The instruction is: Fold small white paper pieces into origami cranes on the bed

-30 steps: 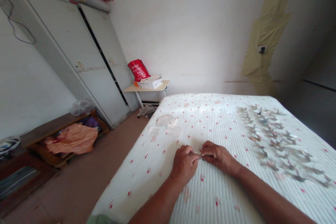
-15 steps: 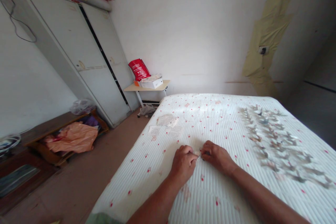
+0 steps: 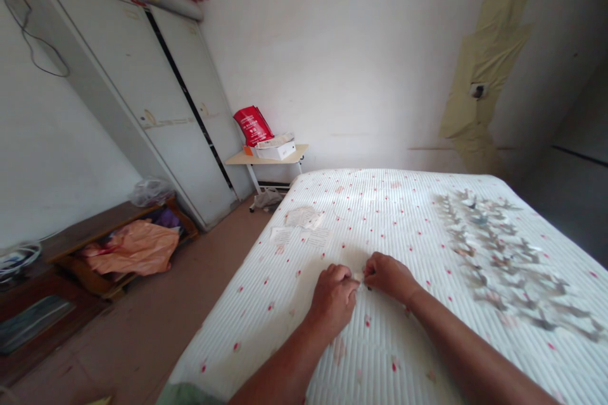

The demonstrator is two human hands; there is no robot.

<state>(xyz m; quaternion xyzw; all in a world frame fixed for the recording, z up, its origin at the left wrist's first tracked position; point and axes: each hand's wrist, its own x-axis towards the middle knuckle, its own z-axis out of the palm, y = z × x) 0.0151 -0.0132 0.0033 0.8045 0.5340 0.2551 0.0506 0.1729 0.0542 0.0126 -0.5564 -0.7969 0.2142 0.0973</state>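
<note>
Near the middle of the bed, my left hand and my right hand meet fingertip to fingertip. Between them is a small piece of folded paper, pale and mostly covered by the fingers. The left hand pinches it with thumb and forefinger, and the right fingers close on its other side. Off to the right, several small folded paper figures stand in rows, bird-like in outline. Loose printed paper sheets lie flat on the bed ahead and to the left.
A small table at the far wall carries a red bag and a white box. A tall grey cabinet stands at left. Below it, a low wooden bench holds an orange plastic bag.
My right hand has shifted slightly to the left and its fingers have drawn in more tightly at the paper. The left hand stays nearly in place.
</note>
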